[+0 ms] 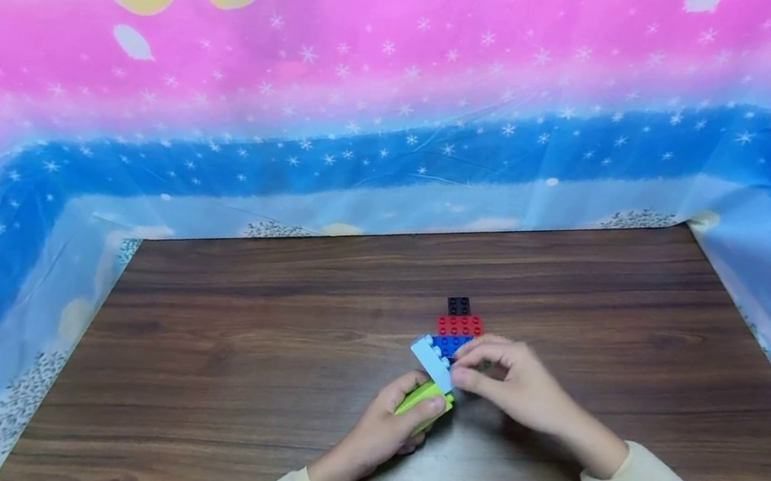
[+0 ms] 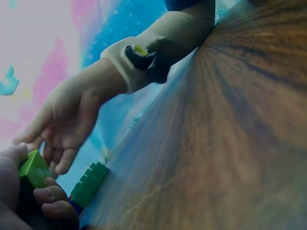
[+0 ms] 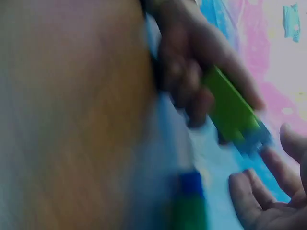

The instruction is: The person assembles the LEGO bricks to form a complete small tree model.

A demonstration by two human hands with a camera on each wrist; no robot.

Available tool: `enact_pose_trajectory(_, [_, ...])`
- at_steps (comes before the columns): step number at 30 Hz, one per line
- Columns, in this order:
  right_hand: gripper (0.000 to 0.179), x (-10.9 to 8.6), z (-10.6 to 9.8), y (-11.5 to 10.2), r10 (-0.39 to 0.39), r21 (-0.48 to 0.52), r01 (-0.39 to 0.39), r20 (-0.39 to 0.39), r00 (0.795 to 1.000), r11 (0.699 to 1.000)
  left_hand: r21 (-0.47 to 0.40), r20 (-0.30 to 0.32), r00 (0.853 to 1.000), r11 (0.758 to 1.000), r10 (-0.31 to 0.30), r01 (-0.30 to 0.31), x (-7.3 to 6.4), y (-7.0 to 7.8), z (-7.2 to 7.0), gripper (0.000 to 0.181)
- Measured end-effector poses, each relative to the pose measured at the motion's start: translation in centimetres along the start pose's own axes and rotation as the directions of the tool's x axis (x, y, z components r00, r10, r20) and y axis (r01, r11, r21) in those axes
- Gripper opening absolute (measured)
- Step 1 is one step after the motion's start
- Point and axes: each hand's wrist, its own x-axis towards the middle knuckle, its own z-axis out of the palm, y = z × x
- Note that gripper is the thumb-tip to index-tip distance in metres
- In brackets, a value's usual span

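In the head view my left hand (image 1: pixel 398 416) grips a lime-green brick (image 1: pixel 424 400), thumb along its top. A light-blue brick (image 1: pixel 433 364) extends from the lime one's far end, set at an angle to it. My right hand (image 1: pixel 516 384) is at the light-blue brick's right side, fingers loosely bent and fingertips very near it; whether they touch is unclear. The blurred right wrist view shows the right fingers (image 3: pixel 247 191) spread apart below the light-blue brick (image 3: pixel 254 140). Beyond the hands, a blue brick (image 1: pixel 448 343) lies on the table, partly covered by the held bricks.
A red brick (image 1: pixel 460 325) and a small black brick (image 1: pixel 458 306) continue the row behind the blue one. A green brick (image 2: pixel 90 184) stands beside them, mostly behind my right hand in the head view. Patterned cloth (image 1: pixel 398 152) borders the brown wooden table (image 1: pixel 229 350).
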Motion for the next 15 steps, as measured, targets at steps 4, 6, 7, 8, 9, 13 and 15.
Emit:
enact_pose_trajectory(4, [0.006,-0.1,-2.8,-0.4,-0.040,-0.382,0.062,0.067,0.997,0.922,0.016,-0.033,0.999,1.000,-0.012,0.012,0.2,0.0,0.2,0.030])
enact_pose_trajectory(6, [0.011,-0.2,-3.6,-0.5,0.016,-0.511,0.063,0.149,0.989,0.857,0.021,-0.041,0.999,1.000,-0.012,0.012,0.2,0.0,0.1,0.030])
enact_pose_trajectory(7, [0.014,-0.1,-3.8,-0.5,0.048,-0.557,0.067,0.189,0.981,0.828,0.023,-0.041,0.999,1.000,-0.009,0.010,0.2,0.0,0.1,0.030])
enact_pose_trajectory(8, [0.016,-0.1,-3.9,-0.6,0.082,-0.596,0.064,0.214,0.973,0.801,0.022,-0.040,0.999,1.000,-0.007,0.008,0.2,0.0,0.1,0.031])
enact_pose_trajectory(9, [0.017,-0.1,-3.8,-0.7,0.113,-0.625,0.056,0.227,0.967,0.778,0.021,-0.039,0.999,1.000,-0.003,0.004,0.2,0.0,0.0,0.031])
enact_pose_trajectory(13, [0.019,0.0,-3.3,-0.9,0.162,-0.644,0.047,0.262,0.951,0.764,0.027,-0.034,0.999,1.000,0.003,-0.002,0.2,0.1,0.1,0.030])
enact_pose_trajectory(15, [0.025,0.0,-3.0,-1.0,0.173,-0.624,0.050,0.291,0.941,0.780,0.026,-0.036,0.999,1.000,0.007,-0.006,0.1,0.1,0.1,0.029])
